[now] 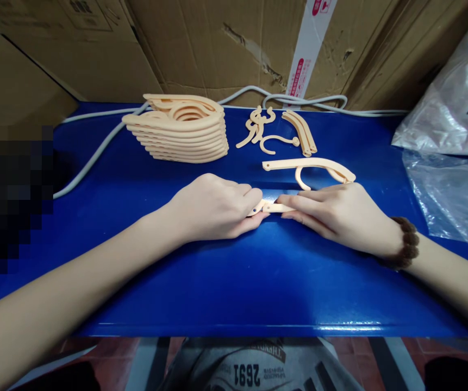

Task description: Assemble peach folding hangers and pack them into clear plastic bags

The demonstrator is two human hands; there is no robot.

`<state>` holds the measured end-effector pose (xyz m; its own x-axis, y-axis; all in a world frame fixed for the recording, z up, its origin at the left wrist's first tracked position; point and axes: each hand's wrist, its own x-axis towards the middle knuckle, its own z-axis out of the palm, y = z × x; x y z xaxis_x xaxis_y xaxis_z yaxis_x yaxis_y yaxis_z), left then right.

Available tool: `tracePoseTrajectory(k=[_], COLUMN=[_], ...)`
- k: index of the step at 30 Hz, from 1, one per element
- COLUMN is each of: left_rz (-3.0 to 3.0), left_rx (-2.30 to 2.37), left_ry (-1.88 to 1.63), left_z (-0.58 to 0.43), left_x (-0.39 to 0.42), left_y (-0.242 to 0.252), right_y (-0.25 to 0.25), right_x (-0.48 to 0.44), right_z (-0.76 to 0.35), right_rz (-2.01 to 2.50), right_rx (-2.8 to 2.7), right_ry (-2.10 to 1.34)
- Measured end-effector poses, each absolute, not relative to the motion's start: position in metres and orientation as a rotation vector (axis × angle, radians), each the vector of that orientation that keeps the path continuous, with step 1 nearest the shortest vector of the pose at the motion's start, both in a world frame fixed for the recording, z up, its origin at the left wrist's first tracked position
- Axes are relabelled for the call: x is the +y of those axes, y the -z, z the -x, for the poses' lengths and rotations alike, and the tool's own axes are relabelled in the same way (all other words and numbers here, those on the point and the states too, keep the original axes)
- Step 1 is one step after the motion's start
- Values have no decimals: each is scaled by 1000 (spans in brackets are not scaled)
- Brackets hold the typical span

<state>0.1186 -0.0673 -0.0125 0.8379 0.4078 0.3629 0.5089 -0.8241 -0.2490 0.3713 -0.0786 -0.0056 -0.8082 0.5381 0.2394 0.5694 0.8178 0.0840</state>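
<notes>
Low over the blue table, my left hand [225, 209] pinches the rounded end of a small cream plastic part, mostly hidden by the fingers. From the right, my right hand [331, 212] grips a cream hanger arm [276, 208], its end meeting that part between both hands; whether they are joined I cannot tell. Just behind my right hand lies a partly assembled folding hanger [305, 164] with a curved hook under it. Farther back are several loose hanger hooks [258, 125] and a few loose hanger arms [301, 133]. A neat stack of folded hangers [180, 133] stands at the back left.
Cardboard boxes [201, 49] stand along the back of the blue table [234, 282]. A grey cable [95, 155] runs behind the hangers. Clear plastic bags [445, 108] lie at the right. The table's front edge is close to my body.
</notes>
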Motion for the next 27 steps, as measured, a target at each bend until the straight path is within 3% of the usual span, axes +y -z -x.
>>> tracePoseTrajectory(k=[27], left_rz=[2735], left_rx=[-662], left_ry=[475], left_z=[-117], left_x=[-66], left_y=[13], right_y=[6], right_x=[-78], right_z=[-371], right_rz=[862], right_rx=[-2768], right_ry=[22])
